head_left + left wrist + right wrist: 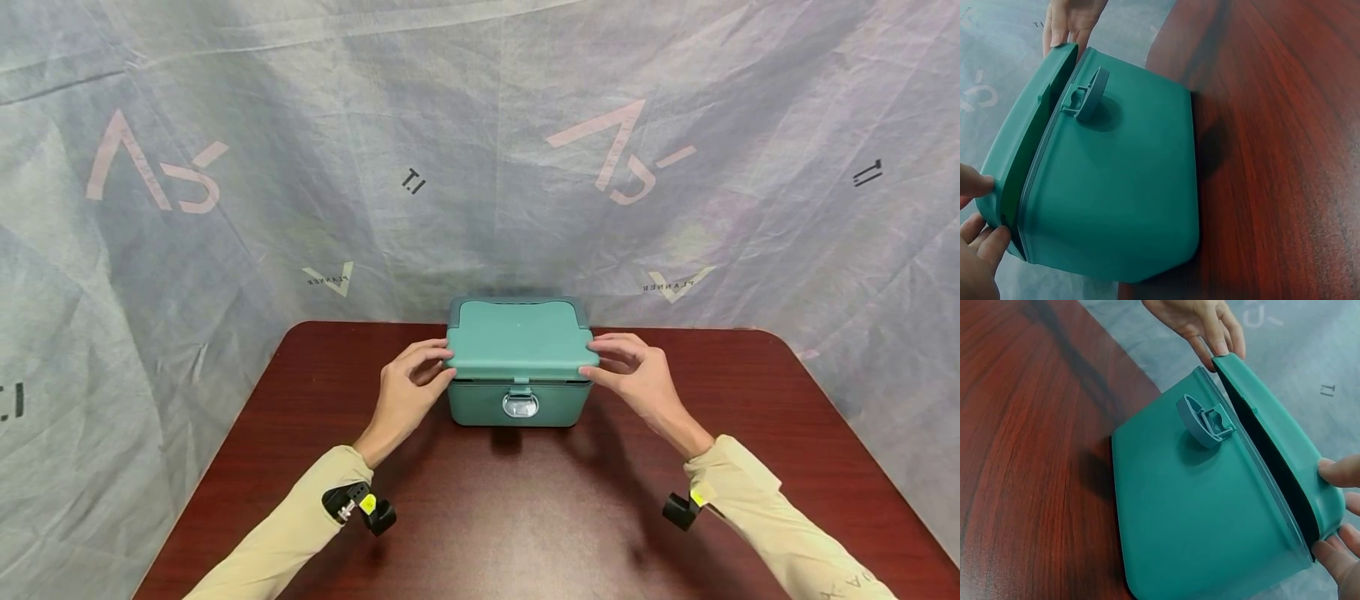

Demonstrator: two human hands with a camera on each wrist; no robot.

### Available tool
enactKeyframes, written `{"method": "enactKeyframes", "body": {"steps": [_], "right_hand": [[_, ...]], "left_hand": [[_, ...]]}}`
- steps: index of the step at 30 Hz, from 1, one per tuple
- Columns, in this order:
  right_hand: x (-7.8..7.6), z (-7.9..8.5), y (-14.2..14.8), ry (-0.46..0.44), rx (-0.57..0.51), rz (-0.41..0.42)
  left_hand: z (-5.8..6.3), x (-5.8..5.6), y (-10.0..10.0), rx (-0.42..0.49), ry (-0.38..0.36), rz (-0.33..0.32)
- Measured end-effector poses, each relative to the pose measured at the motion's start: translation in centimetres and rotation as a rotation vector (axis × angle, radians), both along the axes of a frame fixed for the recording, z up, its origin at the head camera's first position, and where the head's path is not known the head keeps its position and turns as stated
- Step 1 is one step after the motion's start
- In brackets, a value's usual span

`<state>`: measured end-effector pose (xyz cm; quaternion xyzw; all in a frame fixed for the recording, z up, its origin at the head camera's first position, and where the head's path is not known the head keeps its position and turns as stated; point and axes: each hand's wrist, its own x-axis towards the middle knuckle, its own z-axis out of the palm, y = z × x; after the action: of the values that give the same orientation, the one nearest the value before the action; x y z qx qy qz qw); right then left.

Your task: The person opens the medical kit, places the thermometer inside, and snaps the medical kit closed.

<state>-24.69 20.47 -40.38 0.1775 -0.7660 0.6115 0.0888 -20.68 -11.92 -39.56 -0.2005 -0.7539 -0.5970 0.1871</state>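
Note:
A teal lidded box [476, 407] stands near the back of the table. Its lid [521, 337] is raised a little at the front, and a dark gap shows beneath it in both wrist views. The front latch [1091, 97] juts outward, unhooked from the lid. At the lid's left end, my left hand [405, 392] pinches the edge between thumb and fingers. My right hand [641, 382] grips the opposite end the same way, with its thumb at the front corner. What lies inside the box is hidden.
The dark red wooden table [517, 517] has rounded back corners. A grey printed sheet [480, 167] hangs close behind it and along both sides. Cameras are strapped to the left sleeve [300, 512] and the right sleeve [780, 525].

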Motion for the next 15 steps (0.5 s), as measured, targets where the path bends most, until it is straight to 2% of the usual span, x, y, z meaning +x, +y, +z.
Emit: {"method": "enactKeyframes", "body": {"steps": [15], "right_hand": [[0.1,-0.32,-0.13,0.011,-0.017,0.006]], "left_hand": [[-0.3,0.18,0.02,-0.015,0.0,0.011]]}}
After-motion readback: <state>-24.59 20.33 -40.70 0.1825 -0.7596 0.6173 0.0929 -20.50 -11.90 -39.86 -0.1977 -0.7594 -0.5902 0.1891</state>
